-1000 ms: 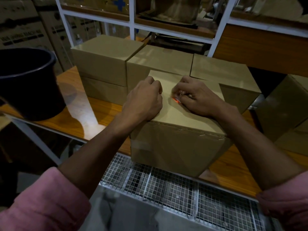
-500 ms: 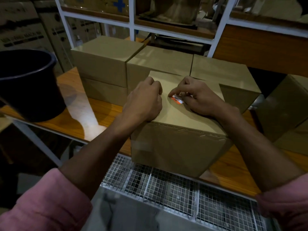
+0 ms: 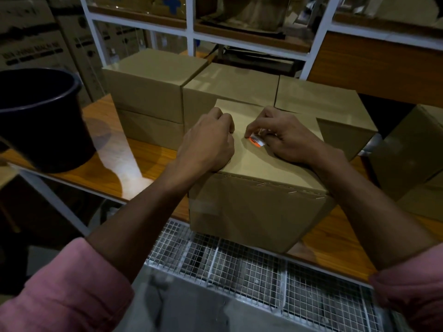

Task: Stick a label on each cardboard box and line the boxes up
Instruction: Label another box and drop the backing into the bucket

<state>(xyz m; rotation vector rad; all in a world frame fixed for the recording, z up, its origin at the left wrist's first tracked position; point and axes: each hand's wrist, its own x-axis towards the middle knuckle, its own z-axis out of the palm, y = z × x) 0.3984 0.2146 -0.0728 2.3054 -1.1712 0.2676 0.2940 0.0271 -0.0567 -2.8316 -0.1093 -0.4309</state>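
A cardboard box (image 3: 259, 207) stands at the front edge of the wooden table (image 3: 143, 161), right in front of me. On its top lies a small orange-and-white label (image 3: 256, 141). My right hand (image 3: 285, 137) pinches the label against the box top with its fingertips. My left hand (image 3: 208, 142) rests on the box's left top edge with fingers curled into a loose fist, holding nothing that I can see. Behind stand three more boxes: a stacked pair at the left (image 3: 148, 92), one in the middle (image 3: 230, 80), one at the right (image 3: 335, 104).
A dark bucket (image 3: 40, 118) stands at the table's left end. More cardboard boxes (image 3: 412, 152) sit at the far right. A white shelf frame (image 3: 191, 27) rises behind the boxes. Below the table's front edge runs a wire-mesh grate (image 3: 227, 259).
My right hand's fingers have shifted on the box top, and more of the orange-and-white label shows under them. My left hand has stayed in place.
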